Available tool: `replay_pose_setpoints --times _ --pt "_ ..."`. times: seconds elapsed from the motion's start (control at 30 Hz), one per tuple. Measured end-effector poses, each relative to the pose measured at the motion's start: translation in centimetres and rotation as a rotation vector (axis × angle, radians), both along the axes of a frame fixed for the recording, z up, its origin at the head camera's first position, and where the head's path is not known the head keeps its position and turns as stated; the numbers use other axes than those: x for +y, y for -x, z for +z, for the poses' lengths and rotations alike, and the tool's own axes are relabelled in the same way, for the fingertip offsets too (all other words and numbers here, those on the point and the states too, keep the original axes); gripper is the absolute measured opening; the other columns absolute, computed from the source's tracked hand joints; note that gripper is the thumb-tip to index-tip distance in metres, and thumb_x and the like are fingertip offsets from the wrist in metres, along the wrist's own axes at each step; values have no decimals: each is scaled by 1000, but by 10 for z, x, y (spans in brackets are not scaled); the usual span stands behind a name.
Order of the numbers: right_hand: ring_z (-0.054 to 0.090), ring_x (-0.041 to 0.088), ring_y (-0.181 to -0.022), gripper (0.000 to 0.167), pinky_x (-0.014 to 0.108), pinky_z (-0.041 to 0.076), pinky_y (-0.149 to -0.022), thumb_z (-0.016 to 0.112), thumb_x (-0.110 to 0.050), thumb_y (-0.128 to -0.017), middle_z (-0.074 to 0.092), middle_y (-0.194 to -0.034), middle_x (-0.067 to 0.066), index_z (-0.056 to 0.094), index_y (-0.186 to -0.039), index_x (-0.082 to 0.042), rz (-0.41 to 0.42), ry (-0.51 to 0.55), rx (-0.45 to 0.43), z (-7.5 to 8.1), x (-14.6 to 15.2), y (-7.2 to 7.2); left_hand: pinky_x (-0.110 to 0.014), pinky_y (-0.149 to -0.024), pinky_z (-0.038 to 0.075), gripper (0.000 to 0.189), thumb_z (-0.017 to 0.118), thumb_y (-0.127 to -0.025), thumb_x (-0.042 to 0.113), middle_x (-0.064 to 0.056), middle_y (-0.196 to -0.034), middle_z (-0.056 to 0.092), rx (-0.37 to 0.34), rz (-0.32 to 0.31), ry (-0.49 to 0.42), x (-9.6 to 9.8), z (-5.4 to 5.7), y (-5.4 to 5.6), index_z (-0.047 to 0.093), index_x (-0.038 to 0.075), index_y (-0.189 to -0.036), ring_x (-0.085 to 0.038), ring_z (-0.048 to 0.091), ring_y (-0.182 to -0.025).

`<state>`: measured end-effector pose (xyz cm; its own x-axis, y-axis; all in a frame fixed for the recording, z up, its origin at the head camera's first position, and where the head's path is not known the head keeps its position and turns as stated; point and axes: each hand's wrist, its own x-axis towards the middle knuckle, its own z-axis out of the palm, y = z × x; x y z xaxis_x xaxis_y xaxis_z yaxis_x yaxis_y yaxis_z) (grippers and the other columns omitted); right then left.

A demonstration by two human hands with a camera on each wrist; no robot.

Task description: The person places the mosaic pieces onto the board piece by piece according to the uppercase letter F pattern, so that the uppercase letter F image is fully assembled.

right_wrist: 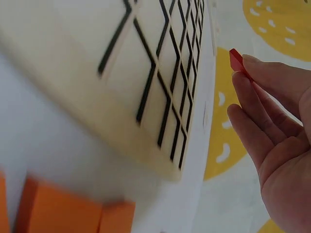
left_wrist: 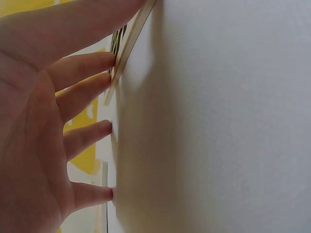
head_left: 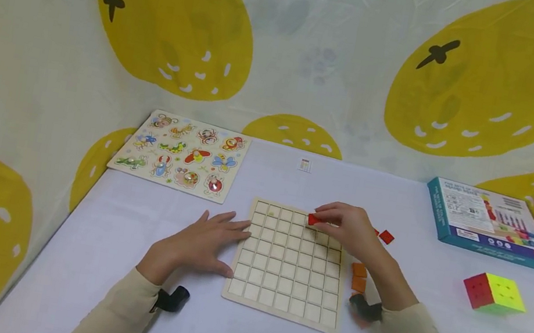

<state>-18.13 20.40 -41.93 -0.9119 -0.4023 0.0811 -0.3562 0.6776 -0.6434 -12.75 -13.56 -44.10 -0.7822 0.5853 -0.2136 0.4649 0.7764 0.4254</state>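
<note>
A wooden grid board [head_left: 276, 250] lies flat on the white table, its square cells bare where they show. My right hand [head_left: 349, 227] pinches a small red tile [head_left: 313, 219] between thumb and fingertips over the board's far edge. The right wrist view shows that red tile [right_wrist: 236, 60] held at the tips, beside the grid. My left hand [head_left: 201, 244] rests at the board's left edge with fingers spread, fingertips right at the rim. In the left wrist view the left hand's fingers [left_wrist: 87, 99] are stretched out, some touching the table.
Orange tiles [head_left: 359, 277] lie right of the board, partly under the right wrist. Another red tile [head_left: 386, 236] sits behind the right hand. An insect puzzle board [head_left: 181, 155] is at the back left; a boxed set [head_left: 491, 222] and a puzzle cube [head_left: 495, 294] stand at the right.
</note>
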Motion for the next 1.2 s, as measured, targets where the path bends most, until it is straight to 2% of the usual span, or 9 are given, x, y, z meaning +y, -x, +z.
replay_pose_setpoints --times 0.17,0.33,0.53,0.8,1.03,1.2 --pt "74 27 -102 23 39 63 -87 80 -11 -86 77 -112 11 80 -108 -4 36 14 -25 -5 -23 4 -78 -119 19 85 87 -74 50 9 -165 39 0 5 -5 1 1 1 54 24 -149 -33 25 -159" --pt "75 24 -98 23 31 63 -82 83 -13 -84 78 -110 10 81 -106 -5 66 16 -41 -9 -39 8 -78 -119 20 85 88 -73 50 10 -165 39 1 10 0 1 0 4 56 25 -148 -32 26 -159" --pt "73 22 -99 19 34 62 -86 84 -16 -84 79 -107 7 82 -102 -9 60 -9 -93 -15 -53 9 -78 -118 21 84 89 -71 50 9 -163 42 -10 14 -11 2 0 7 59 23 -145 -31 28 -158" --pt "73 22 -97 17 37 62 -85 84 -14 -83 79 -105 7 82 -99 -8 68 -56 -77 -17 -59 6 -78 -117 24 83 91 -70 49 8 -162 45 3 15 -8 3 0 8 61 24 -143 -30 31 -156" --pt "71 15 -87 18 29 59 -77 85 -16 -82 80 -97 5 82 -97 -8 60 -81 -60 -18 -62 8 -78 -117 24 82 91 -70 49 7 -161 45 8 21 -11 3 2 7 62 24 -142 -28 32 -155" --pt "71 12 -80 19 28 58 -73 87 -16 -80 80 -90 4 82 -96 -8 39 -129 -67 -14 -64 6 -78 -117 24 83 91 -69 50 7 -161 45 7 14 -8 3 2 7 62 24 -142 -28 33 -155"
